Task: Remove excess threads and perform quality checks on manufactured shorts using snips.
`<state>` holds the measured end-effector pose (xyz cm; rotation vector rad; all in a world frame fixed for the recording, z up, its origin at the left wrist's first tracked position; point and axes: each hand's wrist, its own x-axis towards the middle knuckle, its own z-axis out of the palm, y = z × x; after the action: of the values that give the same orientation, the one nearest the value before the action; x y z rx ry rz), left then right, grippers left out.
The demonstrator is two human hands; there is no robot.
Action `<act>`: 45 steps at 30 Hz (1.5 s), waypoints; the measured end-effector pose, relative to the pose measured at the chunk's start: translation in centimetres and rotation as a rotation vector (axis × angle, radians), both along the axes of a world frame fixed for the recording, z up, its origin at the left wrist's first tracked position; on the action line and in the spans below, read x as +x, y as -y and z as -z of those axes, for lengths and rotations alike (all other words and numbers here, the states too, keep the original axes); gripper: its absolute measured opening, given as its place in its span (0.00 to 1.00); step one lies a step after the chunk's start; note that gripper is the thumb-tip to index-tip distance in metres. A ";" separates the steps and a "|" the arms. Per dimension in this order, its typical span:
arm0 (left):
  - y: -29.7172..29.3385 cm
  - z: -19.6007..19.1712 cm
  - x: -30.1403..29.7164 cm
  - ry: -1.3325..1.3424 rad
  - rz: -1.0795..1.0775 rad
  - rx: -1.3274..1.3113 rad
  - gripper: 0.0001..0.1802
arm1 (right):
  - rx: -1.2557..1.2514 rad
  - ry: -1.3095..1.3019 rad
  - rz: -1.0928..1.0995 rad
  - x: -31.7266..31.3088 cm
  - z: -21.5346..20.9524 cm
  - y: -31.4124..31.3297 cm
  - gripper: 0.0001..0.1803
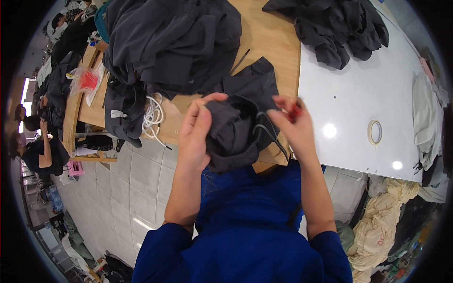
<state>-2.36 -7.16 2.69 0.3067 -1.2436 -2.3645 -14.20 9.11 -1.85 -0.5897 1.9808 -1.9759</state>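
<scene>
My left hand (191,137) grips the gathered waistband of a dark grey garment (231,137), thumb and fingers closed on its left side. The waistband's opening faces up. A dark drawcord (270,132) comes out at the right side of the band and hangs in a loop. Just right of the cord, my right hand (297,127) is raised with bent fingers, blurred by motion. It has a small red thing (295,112) in it, whose kind I cannot make out. More of the grey cloth (252,85) lies on the wooden table behind.
A big heap of dark grey garments (170,42) covers the table's far left. Coiled white cord (153,115) lies beside it. On the white tabletop (344,104) at right are a tape roll (375,132) and another garment pile (337,28). Other people sit at far left.
</scene>
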 end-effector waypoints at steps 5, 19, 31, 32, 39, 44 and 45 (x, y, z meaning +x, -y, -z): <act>1.7 -6.7 -2.1 -0.007 0.448 -0.458 0.17 | 0.451 -0.151 -0.364 -3.1 -4.3 3.6 0.22; 7.8 -15.8 -10.5 -0.158 -0.623 -1.705 0.07 | -0.130 -0.845 0.130 -6.0 -23.5 -1.9 0.12; 6.2 -14.9 -8.3 0.259 0.145 -1.188 0.09 | 0.024 -0.431 0.234 -7.5 -18.1 -5.8 0.16; 6.6 -14.4 -8.0 0.235 0.289 -1.015 0.09 | -0.050 -0.333 0.245 -7.4 -16.9 -5.6 0.17; 6.3 -9.3 -6.9 0.431 0.492 -0.571 0.07 | 0.189 -0.076 0.039 -6.1 -11.2 -6.8 0.18; 4.9 -7.9 -7.2 0.280 0.427 -0.442 0.10 | 0.136 -0.027 0.070 -5.4 -10.9 -8.0 0.16; 4.9 -7.1 -7.5 0.244 0.418 -0.521 0.13 | 0.127 -0.004 0.050 -5.2 -10.8 -7.7 0.16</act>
<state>-9.85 -12.04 9.77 0.1785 -2.1560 -2.2512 -19.40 16.85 8.90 -0.5182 2.1243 -1.8610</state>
